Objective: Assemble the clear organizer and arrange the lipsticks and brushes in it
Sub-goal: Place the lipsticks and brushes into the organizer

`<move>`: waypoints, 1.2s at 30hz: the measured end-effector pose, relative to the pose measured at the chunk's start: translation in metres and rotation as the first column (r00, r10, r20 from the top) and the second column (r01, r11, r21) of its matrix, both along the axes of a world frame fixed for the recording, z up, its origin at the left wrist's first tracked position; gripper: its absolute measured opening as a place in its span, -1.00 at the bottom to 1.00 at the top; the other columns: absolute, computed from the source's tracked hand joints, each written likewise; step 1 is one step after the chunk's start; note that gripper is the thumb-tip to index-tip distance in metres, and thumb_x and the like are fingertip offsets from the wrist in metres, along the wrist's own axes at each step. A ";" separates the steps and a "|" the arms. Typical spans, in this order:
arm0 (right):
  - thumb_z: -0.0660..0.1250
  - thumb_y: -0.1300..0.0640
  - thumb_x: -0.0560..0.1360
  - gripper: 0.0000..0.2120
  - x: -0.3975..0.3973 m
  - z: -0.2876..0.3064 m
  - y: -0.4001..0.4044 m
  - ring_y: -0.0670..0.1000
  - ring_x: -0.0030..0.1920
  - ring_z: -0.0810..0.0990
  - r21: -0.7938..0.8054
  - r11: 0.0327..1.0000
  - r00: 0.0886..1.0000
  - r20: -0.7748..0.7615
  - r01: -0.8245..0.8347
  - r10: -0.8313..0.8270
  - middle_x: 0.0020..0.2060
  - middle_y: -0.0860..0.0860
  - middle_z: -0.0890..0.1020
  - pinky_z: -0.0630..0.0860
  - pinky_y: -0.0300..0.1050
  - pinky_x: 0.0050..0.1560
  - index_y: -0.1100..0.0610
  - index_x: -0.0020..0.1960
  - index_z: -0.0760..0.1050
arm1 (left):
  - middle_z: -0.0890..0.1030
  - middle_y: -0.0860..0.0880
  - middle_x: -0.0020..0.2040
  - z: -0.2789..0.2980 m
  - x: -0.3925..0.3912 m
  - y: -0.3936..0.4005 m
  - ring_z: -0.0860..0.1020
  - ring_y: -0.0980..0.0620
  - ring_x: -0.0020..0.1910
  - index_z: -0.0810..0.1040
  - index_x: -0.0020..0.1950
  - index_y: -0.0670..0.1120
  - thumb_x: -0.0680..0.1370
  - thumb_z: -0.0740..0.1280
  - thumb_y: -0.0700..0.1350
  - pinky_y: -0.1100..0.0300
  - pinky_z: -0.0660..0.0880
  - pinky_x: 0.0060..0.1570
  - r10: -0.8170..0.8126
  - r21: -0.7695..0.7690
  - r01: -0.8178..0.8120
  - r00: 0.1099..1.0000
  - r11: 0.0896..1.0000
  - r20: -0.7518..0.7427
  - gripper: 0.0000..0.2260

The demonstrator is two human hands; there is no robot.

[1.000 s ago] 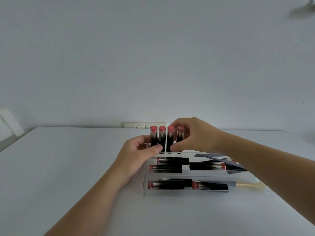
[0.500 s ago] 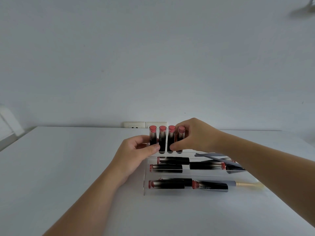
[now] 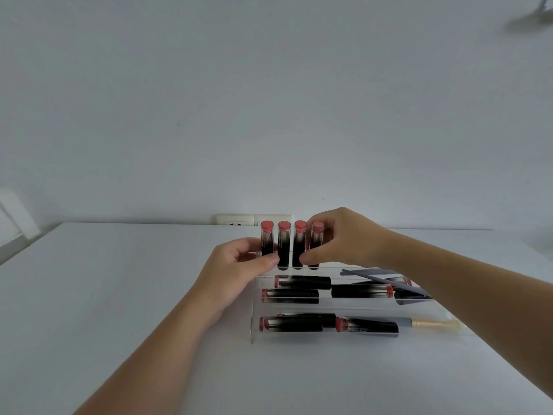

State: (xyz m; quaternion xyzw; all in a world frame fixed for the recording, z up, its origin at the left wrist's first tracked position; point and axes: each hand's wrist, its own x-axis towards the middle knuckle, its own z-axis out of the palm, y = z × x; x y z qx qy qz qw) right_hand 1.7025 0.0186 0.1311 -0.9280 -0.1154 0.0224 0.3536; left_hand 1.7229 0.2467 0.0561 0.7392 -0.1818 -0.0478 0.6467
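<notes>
Clear acrylic: the organizer [image 3: 299, 307] sat on the white table [image 3: 119, 295], near its far edge, just in front of a wall socket [image 3: 239, 219]. Four lipsticks [image 3: 283, 245] stood upright in a row along its far tier. More lipsticks lay flat in the middle and near tiers. A gold-handled brush [image 3: 434, 324] lay at the right of the near tier, and a grey brush [image 3: 386, 278] lay slanted across the middle tier.

Left hand [image 3: 239, 268]: fingers curled round the leftmost upright tube, thumb across the front of the row. Right hand [image 3: 341, 241]: fingers curled behind the rightmost tube, thumb against the lower front of the row.

Change over the last second: very little. Both hands kept the same hold, and the row shifted only slightly. Judgement: the row was being squared up and the arranging was nearly finished.

Writing: faint print ran along several tubes, too small to read. No brand could be made out.
</notes>
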 end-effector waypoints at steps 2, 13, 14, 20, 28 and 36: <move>0.59 0.03 0.34 -0.72 0.001 -0.001 -0.002 -0.06 -0.39 0.39 0.000 1.000 1.000 0.001 0.003 -0.003 -0.34 0.12 0.58 0.29 -0.16 -0.33 0.17 -0.12 0.59 | 0.75 0.09 0.04 0.000 0.000 0.000 0.69 0.11 0.08 0.73 0.08 0.18 0.33 0.51 0.17 0.09 0.51 0.22 0.006 0.000 -0.006 1.000 1.000 -0.001 -0.67; 0.61 0.04 0.30 -0.71 0.001 -0.003 -0.012 -0.10 -0.39 0.43 0.008 1.000 1.000 -0.003 0.005 -0.005 -0.40 -0.09 0.57 0.33 -0.27 -0.36 0.14 -0.12 0.60 | 0.75 0.09 0.04 0.001 -0.002 -0.002 0.69 0.10 0.09 0.73 0.09 0.18 0.34 0.51 0.15 0.08 0.50 0.22 0.004 -0.021 -0.005 1.000 1.000 -0.007 -0.67; 0.61 0.05 0.30 -0.74 0.001 -0.003 -0.012 -0.10 -0.41 0.42 0.010 1.000 1.000 -0.002 0.005 -0.005 -0.43 -0.11 0.56 0.31 -0.30 -0.39 0.13 -0.14 0.60 | 0.75 0.09 0.05 0.001 -0.002 -0.002 0.69 0.11 0.09 0.73 0.09 0.18 0.34 0.51 0.15 0.09 0.50 0.22 0.002 -0.024 -0.003 1.000 1.000 -0.010 -0.67; 0.61 0.08 0.32 -0.79 0.000 -0.004 -0.011 -0.16 -0.50 0.37 0.011 1.000 1.000 0.000 -0.002 0.002 -0.51 -0.16 0.52 0.26 -0.41 -0.47 0.02 -0.29 0.56 | 0.75 0.11 0.05 0.003 -0.007 -0.007 0.69 0.15 0.08 0.72 0.09 0.19 0.33 0.51 0.13 0.16 0.49 0.15 -0.019 -0.023 0.019 0.999 1.000 -0.029 -0.67; 0.60 0.06 0.32 -0.75 -0.001 -0.004 -0.011 -0.11 -0.47 0.36 -0.011 1.000 1.000 0.004 -0.001 0.001 -0.48 -0.11 0.51 0.24 -0.39 -0.47 0.17 -0.19 0.59 | 0.76 0.10 -0.01 0.004 -0.009 -0.013 0.70 0.16 0.02 0.73 0.05 0.20 0.38 0.51 0.05 0.17 0.49 0.09 0.001 -0.027 -0.003 0.998 1.000 -0.063 -0.75; 0.59 0.06 0.33 -0.77 0.001 -0.005 -0.011 -0.10 -0.45 0.38 -0.016 1.000 1.000 0.009 0.002 -0.002 -0.45 -0.08 0.54 0.27 -0.36 -0.45 0.16 -0.18 0.59 | 0.76 0.09 -0.02 0.004 -0.008 -0.015 0.71 0.15 0.00 0.73 0.04 0.20 0.39 0.51 0.04 0.19 0.50 0.05 0.008 -0.055 -0.012 0.997 0.998 -0.078 -0.77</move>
